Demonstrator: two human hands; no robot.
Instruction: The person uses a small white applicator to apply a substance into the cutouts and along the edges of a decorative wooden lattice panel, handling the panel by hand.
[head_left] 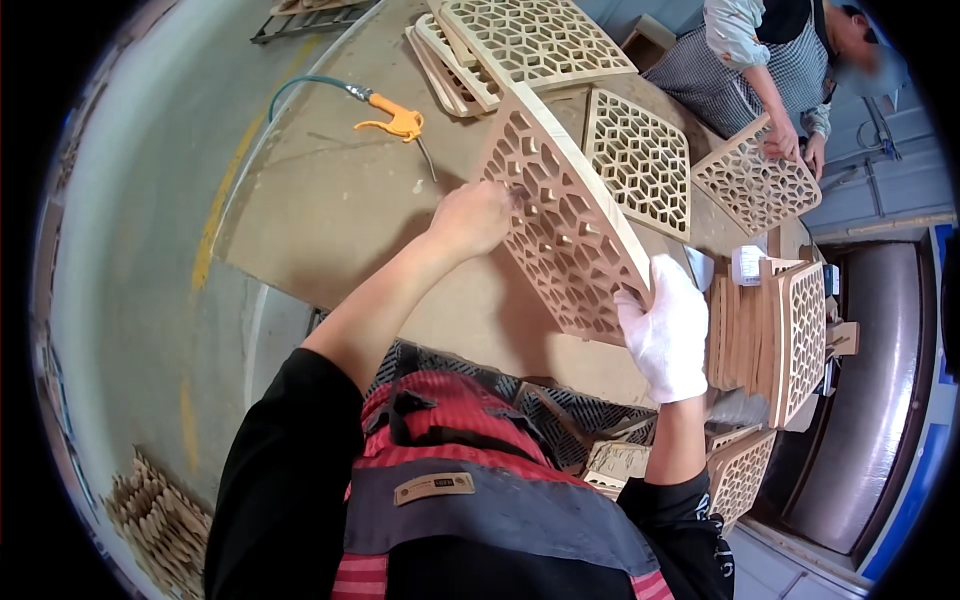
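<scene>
A wooden lattice panel (560, 235) with cut-out geometric holes stands tilted on edge above the table in front of me. My right hand (665, 330), in a white glove, grips its right edge, thumb on the near face. My bare left hand (475, 218) is closed against the left part of that face. Its fingertips reach into the holes, and a small dark spot shows there; what they hold, if anything, I cannot make out. An orange air blow gun (398, 120) with a teal hose lies on the table to the left of the panel.
Lattice panels (535, 40) are stacked at the table's far side, and another panel (640, 160) lies flat nearby. Across the table (330, 210), a person (775, 90) handles a separate panel (760, 180). Upright panels (800, 340) stand at right; wooden pieces (155, 520) sit lower left.
</scene>
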